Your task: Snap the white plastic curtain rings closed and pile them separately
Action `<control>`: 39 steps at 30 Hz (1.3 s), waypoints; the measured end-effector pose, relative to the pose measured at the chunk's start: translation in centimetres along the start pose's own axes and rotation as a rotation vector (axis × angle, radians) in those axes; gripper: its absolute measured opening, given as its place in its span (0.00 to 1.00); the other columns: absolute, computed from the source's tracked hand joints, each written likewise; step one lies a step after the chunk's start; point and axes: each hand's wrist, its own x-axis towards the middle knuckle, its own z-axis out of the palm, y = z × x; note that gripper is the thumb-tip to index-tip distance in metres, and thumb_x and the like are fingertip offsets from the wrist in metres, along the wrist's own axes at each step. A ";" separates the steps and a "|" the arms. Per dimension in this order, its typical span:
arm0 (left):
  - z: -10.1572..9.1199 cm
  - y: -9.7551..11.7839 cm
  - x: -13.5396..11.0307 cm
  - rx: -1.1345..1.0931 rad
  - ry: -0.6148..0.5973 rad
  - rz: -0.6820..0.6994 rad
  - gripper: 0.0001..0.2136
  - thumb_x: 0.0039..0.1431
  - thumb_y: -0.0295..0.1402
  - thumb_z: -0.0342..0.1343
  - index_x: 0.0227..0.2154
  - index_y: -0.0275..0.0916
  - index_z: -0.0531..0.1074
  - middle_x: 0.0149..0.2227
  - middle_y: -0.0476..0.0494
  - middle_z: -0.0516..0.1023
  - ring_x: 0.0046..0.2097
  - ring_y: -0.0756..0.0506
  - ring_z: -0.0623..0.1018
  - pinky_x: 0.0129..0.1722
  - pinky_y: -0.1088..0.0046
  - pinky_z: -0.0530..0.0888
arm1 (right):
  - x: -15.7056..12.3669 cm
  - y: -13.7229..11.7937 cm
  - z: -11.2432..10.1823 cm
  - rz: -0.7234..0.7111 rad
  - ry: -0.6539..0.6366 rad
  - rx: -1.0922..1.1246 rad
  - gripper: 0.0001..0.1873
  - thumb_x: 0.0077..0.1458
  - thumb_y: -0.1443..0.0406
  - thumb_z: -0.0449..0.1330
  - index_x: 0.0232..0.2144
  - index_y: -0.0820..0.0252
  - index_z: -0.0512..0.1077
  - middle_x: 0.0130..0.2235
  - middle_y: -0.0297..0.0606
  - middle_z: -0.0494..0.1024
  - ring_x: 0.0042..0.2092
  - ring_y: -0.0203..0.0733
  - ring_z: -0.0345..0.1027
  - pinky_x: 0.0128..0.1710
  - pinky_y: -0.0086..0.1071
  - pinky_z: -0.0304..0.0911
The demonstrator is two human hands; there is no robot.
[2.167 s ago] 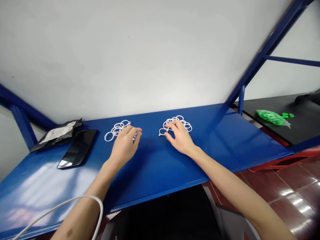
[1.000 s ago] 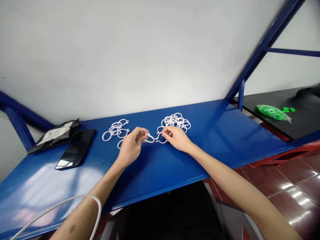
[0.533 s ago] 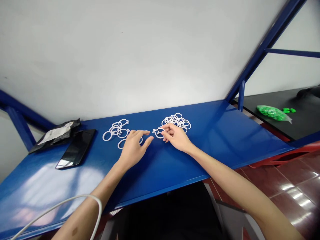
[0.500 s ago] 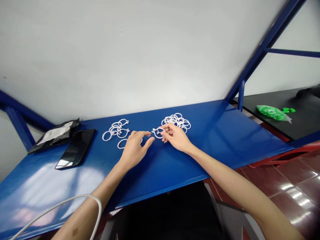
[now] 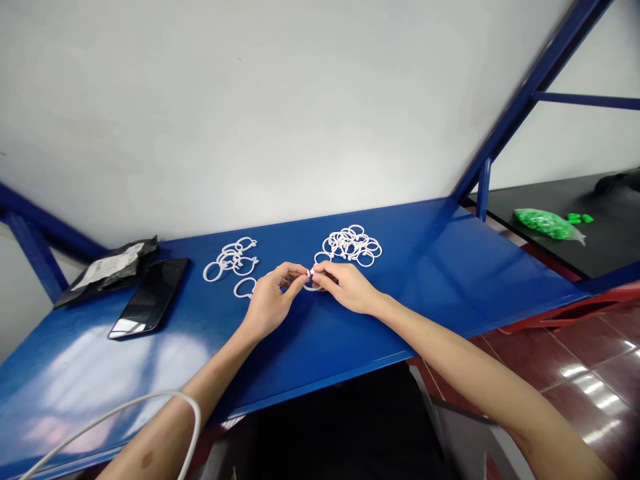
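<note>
Both hands meet over the middle of the blue table [image 5: 450, 280]. My left hand [image 5: 273, 303] and my right hand [image 5: 345, 288] pinch the same small white plastic ring [image 5: 311, 280] between their fingertips, just above the tabletop. A heap of several white rings [image 5: 353, 243] lies right behind my right hand. A smaller group of white rings [image 5: 230, 259] lies to the left, and a single ring [image 5: 244, 288] rests on the table beside my left hand.
A black phone [image 5: 150, 297] lies at the left beside a black packet with a white label [image 5: 107, 267]. A bag of green pieces [image 5: 545, 223] sits on a black surface at the right. A white cable [image 5: 110, 420] loops near my left forearm. Blue frame beams slant upward.
My left hand, open half a second ago after leaving a ring on the table, has closed in on the ring my right hand brought from the heap. Both now pinch it.
</note>
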 end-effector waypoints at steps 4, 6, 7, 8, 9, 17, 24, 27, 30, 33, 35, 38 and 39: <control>0.0 0.2 -0.3 0.083 0.007 0.102 0.09 0.65 0.40 0.56 0.39 0.42 0.76 0.36 0.46 0.83 0.35 0.46 0.80 0.37 0.69 0.74 | 0.0 0.0 0.0 -0.074 0.002 -0.091 0.12 0.71 0.62 0.52 0.44 0.57 0.75 0.43 0.37 0.81 0.44 0.40 0.75 0.45 0.33 0.66; 0.1 0.1 -0.4 0.149 0.023 0.165 0.08 0.65 0.39 0.56 0.39 0.42 0.76 0.34 0.47 0.82 0.33 0.47 0.79 0.36 0.70 0.73 | 0.0 0.2 0.1 -0.100 0.010 -0.147 0.11 0.71 0.62 0.52 0.44 0.57 0.75 0.44 0.38 0.81 0.46 0.41 0.74 0.47 0.35 0.65; 0.2 0.0 -0.5 0.178 0.033 0.196 0.07 0.65 0.38 0.56 0.38 0.42 0.75 0.34 0.48 0.82 0.33 0.47 0.78 0.36 0.70 0.73 | -0.1 0.3 0.2 -0.110 0.012 -0.174 0.11 0.71 0.62 0.52 0.43 0.57 0.75 0.44 0.39 0.80 0.46 0.42 0.73 0.48 0.36 0.65; 0.2 -0.1 -0.5 0.202 0.042 0.226 0.06 0.65 0.37 0.56 0.38 0.42 0.75 0.34 0.48 0.81 0.33 0.47 0.78 0.35 0.70 0.73 | -0.1 0.3 0.2 -0.116 0.010 -0.199 0.11 0.71 0.62 0.52 0.43 0.57 0.74 0.44 0.39 0.80 0.46 0.42 0.72 0.48 0.36 0.65; 0.3 -0.2 -0.6 0.221 0.048 0.257 0.06 0.65 0.36 0.55 0.37 0.42 0.75 0.34 0.48 0.81 0.33 0.47 0.77 0.35 0.71 0.73 | -0.2 0.3 0.2 -0.121 0.002 -0.220 0.11 0.71 0.62 0.52 0.43 0.57 0.74 0.43 0.39 0.79 0.46 0.43 0.72 0.48 0.36 0.65; 0.6 -1.5 -1.0 0.352 0.034 0.509 0.10 0.70 0.35 0.50 0.33 0.43 0.73 0.32 0.46 0.79 0.36 0.46 0.76 0.40 0.69 0.74 | -0.7 0.8 -0.1 -0.215 -0.071 -0.372 0.12 0.72 0.64 0.50 0.38 0.57 0.72 0.37 0.38 0.77 0.42 0.43 0.67 0.40 0.34 0.64; -0.1 -1.3 -0.1 0.447 -0.001 0.549 0.11 0.71 0.36 0.48 0.38 0.43 0.75 0.37 0.44 0.81 0.39 0.45 0.76 0.42 0.67 0.73 | -0.2 0.7 0.2 -0.208 -0.030 -0.393 0.11 0.71 0.63 0.52 0.41 0.57 0.74 0.38 0.39 0.78 0.43 0.43 0.69 0.41 0.34 0.65; -1.1 -1.1 0.6 0.568 0.098 0.489 0.11 0.71 0.38 0.49 0.44 0.43 0.76 0.40 0.42 0.81 0.43 0.42 0.76 0.46 0.64 0.73 | 0.6 0.8 -0.3 -0.209 0.088 -0.433 0.12 0.71 0.60 0.53 0.42 0.57 0.75 0.41 0.40 0.80 0.45 0.45 0.68 0.46 0.38 0.65; -2.0 -1.8 1.0 0.760 0.200 0.346 0.13 0.68 0.43 0.53 0.45 0.41 0.76 0.38 0.39 0.81 0.43 0.37 0.76 0.46 0.59 0.71 | 1.0 2.1 -1.8 -0.165 0.233 -0.533 0.12 0.70 0.60 0.54 0.41 0.57 0.76 0.41 0.42 0.79 0.47 0.49 0.66 0.49 0.42 0.65; -2.2 -3.2 1.2 0.878 0.157 0.242 0.14 0.64 0.45 0.56 0.43 0.41 0.76 0.35 0.38 0.80 0.44 0.33 0.76 0.46 0.57 0.71 | 1.1 3.9 -3.7 -0.069 0.337 -0.642 0.11 0.69 0.62 0.55 0.42 0.58 0.76 0.43 0.46 0.77 0.48 0.53 0.64 0.50 0.47 0.65; -2.2 -4.0 1.4 0.890 0.124 0.233 0.11 0.65 0.41 0.54 0.42 0.41 0.76 0.35 0.38 0.81 0.45 0.33 0.76 0.46 0.57 0.70 | 1.0 4.7 -4.6 -0.003 0.374 -0.685 0.11 0.67 0.62 0.56 0.44 0.60 0.77 0.44 0.49 0.76 0.49 0.56 0.63 0.49 0.50 0.67; -2.1 -4.2 1.5 0.821 0.103 0.257 0.10 0.66 0.34 0.50 0.41 0.41 0.76 0.36 0.37 0.81 0.44 0.34 0.76 0.45 0.56 0.70 | 1.0 4.6 -4.7 0.011 0.400 -0.701 0.12 0.66 0.62 0.57 0.46 0.60 0.77 0.46 0.50 0.74 0.50 0.57 0.64 0.51 0.53 0.67; -2.0 -4.0 1.5 0.776 0.091 0.264 0.10 0.66 0.34 0.49 0.40 0.42 0.76 0.36 0.37 0.82 0.44 0.34 0.76 0.45 0.56 0.70 | 0.9 4.2 -4.5 -0.003 0.404 -0.690 0.12 0.66 0.62 0.57 0.47 0.59 0.77 0.46 0.50 0.74 0.51 0.57 0.64 0.52 0.53 0.67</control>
